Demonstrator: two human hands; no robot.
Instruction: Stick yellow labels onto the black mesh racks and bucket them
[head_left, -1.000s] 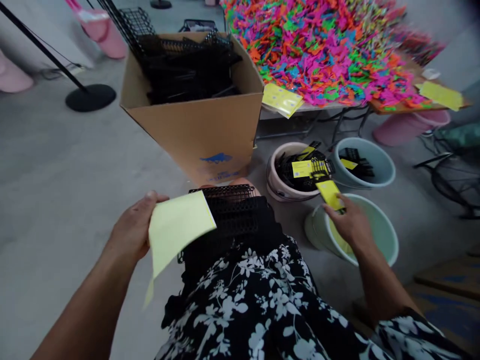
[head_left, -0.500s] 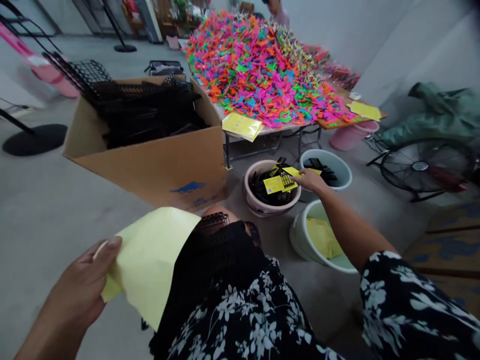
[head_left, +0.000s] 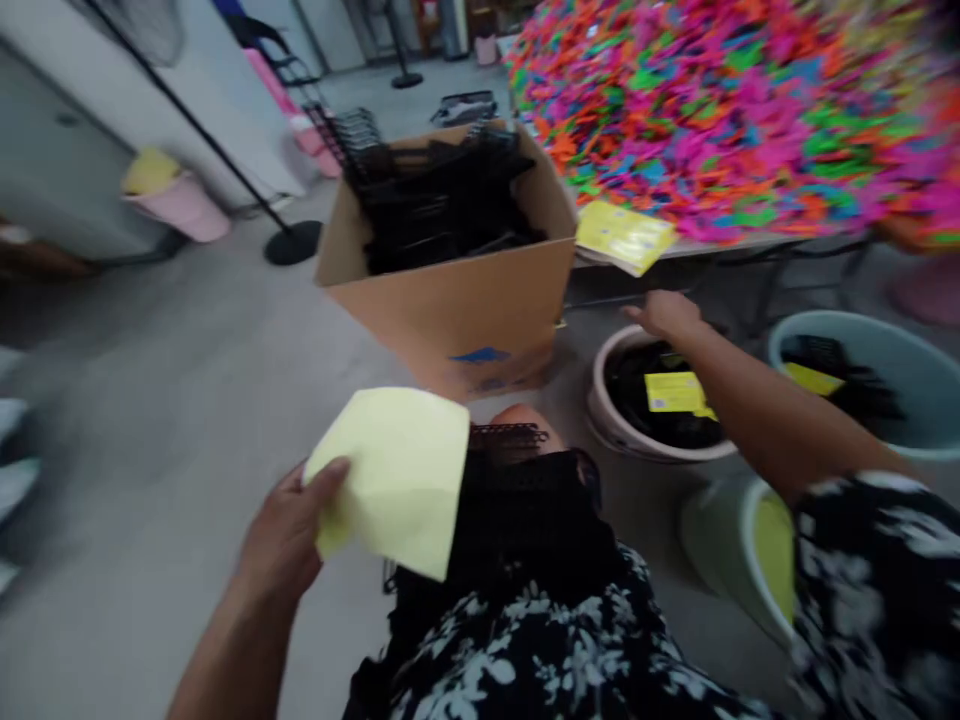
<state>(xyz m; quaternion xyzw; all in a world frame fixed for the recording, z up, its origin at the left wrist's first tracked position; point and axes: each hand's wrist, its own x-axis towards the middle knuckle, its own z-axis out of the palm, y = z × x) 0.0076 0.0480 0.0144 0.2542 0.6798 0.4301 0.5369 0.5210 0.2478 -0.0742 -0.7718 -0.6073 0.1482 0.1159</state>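
Note:
My left hand (head_left: 289, 530) pinches a pale yellow paper sheet (head_left: 394, 475) between thumb and fingers, left of my lap. Black plastic pieces with a grid-like end (head_left: 510, 440) lie across my lap. Over the back rim of a pink basin (head_left: 600, 395) hovers my right hand (head_left: 671, 318), slightly blurred, thumb stretched out and nothing visible in it. Inside that basin are black plastic pieces (head_left: 630, 385) and a yellow printed card (head_left: 673, 392). A cardboard box (head_left: 457, 310) full of black plastic racks (head_left: 450, 205) stands in front of me.
A heap of bright plastic pieces (head_left: 712, 120) covers the table behind, with yellow cards (head_left: 626, 235) at its corner. On the right are a blue-grey tub (head_left: 922, 400) and a pale green bucket (head_left: 720, 540) with yellow paper. A black stand base (head_left: 292, 243) is on the floor left.
My right hand has let go of the black piece with yellow card at the pink basin and risen toward the box. The view has swung left; my left hand still holds the paper.

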